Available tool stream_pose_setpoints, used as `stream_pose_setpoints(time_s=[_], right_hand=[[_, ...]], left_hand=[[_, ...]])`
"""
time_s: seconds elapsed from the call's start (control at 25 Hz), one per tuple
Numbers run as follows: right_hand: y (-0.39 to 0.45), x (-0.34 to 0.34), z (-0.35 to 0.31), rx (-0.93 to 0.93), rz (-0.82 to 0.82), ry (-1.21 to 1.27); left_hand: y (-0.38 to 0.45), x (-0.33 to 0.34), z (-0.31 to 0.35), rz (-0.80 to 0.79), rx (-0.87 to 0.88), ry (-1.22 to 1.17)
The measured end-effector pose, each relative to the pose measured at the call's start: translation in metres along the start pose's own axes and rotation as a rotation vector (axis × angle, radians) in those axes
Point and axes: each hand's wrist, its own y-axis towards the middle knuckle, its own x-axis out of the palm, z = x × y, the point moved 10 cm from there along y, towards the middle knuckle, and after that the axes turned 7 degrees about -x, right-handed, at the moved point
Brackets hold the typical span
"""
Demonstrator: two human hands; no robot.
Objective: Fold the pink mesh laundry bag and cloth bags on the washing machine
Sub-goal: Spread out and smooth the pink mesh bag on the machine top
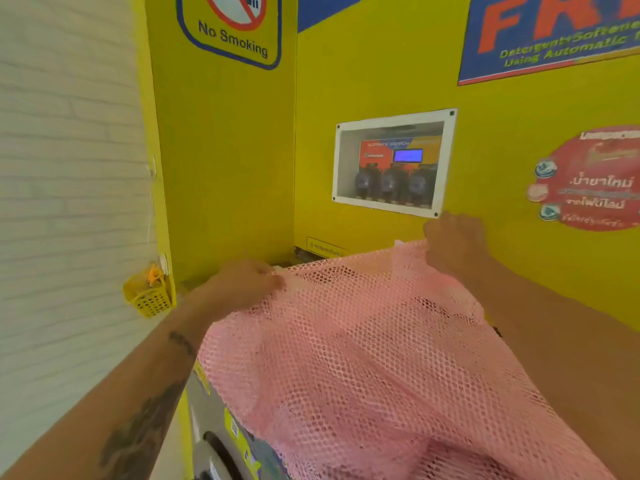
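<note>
While spread over the top of the washing machine, runs long from the near edge toward the yellow wall: so much for the pink mesh laundry bag, with its near end spilling down over the machine's front. Pinched at both far corners. Left hand with grip clamped on the far-left corner; right hand with grip clamped on the far-right corner, a little higher and farther back, just under the white-framed dispenser window. Knuckles up in each grip; exact finger placement lost to blur. Far edge raised slightly off the machine's top and stretched between the two grips.

Turns, by the look of it, on one relation: nearly all of the mesh lying nearer the body than either grip, long axis pointing straight back at the chest. Suggests drawing the far edge toward the near end, to halve the length. Calls for both grips travelling together, keeping that edge taut and square. Longer path for the right grip, farther out as it is. Likely to bunch with one corner leading.

No cloth bags to be made out for certain; only a darker pink shade under the mesh, not identifiable. Small yellow basket on the left wall, well apart from all this.
</note>
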Motion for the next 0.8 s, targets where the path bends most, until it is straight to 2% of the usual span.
stream_pose_setpoints(time_s=[0.12,0.2,0.32,0.4,0.48,0.6,0.68,0.8], right_hand=[[0.054,0.013,-0.041,0.027,0.009,0.132],[0.089,0.021,-0.064,0.056,0.032,0.224],[0.123,0.063,-0.104,0.11,-0.064,0.481],[0.124,0.106,-0.142,0.077,-0.18,0.655],[0.111,0.141,-0.178,-0.021,-0.284,0.674],[0.092,0.17,-0.197,-0.113,-0.328,0.515],[0.085,0.169,-0.193,-0.151,-0.346,0.44],[0.07,0.167,-0.163,-0.119,-0.44,0.598]], left_hand=[[0.051,-0.007,-0.034,0.122,0.039,0.021],[0.079,-0.008,-0.058,0.199,-0.013,0.012],[0.117,0.012,-0.101,0.192,-0.109,0.064],[0.128,0.028,-0.118,0.157,-0.113,0.081],[0.13,0.039,-0.118,0.172,-0.06,0.226],[0.121,0.049,-0.091,0.259,0.117,0.464],[0.116,0.054,-0.08,0.234,0.159,0.517],[0.111,0.049,-0.065,0.191,0.2,0.504]])
